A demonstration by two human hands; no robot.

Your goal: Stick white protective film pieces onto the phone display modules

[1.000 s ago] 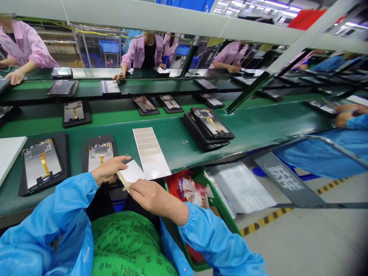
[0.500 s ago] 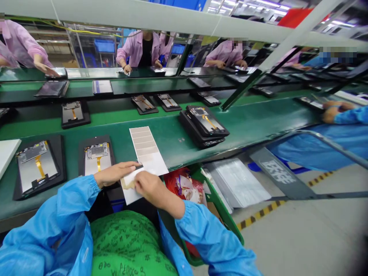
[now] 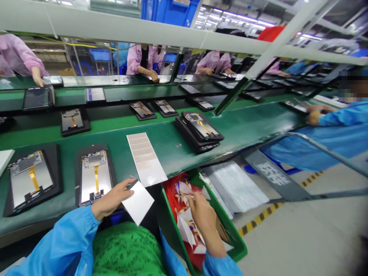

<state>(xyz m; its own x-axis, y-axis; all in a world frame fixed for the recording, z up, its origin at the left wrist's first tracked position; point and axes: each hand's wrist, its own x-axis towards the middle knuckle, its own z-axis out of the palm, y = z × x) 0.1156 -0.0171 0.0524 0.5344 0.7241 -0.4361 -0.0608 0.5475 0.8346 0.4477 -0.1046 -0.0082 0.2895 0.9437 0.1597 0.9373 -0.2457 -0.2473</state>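
Note:
My left hand [image 3: 113, 197] grips a white sheet [image 3: 138, 202] by its upper left edge, thumb on top, out past the table edge. A small dark strip shows at the thumb. My right hand [image 3: 203, 214] is low over a green bin [image 3: 240, 253], fingers stretched out and slightly apart among white paper scraps [image 3: 186, 226]; I make out nothing held in it. On the green table, just beyond my left hand, lies a label sheet [image 3: 151, 168] with beige strips. Left of it, an opened tablet [image 3: 96, 176] with an orange ribbon cable rests on a black pad.
Another opened tablet [image 3: 31, 182] lies further left. A black stack [image 3: 198, 132] with a tablet on top stands right of the label sheet. Several devices sit on the conveyor [image 3: 115, 119]. A metal chair frame [image 3: 273, 172] and a co-worker's blue sleeve [image 3: 342, 117] are at right.
My right hand has left the white sheet and moved right and down to the green bin. My left hand keeps the sheet, now lower and tilted. The view has shifted slightly.

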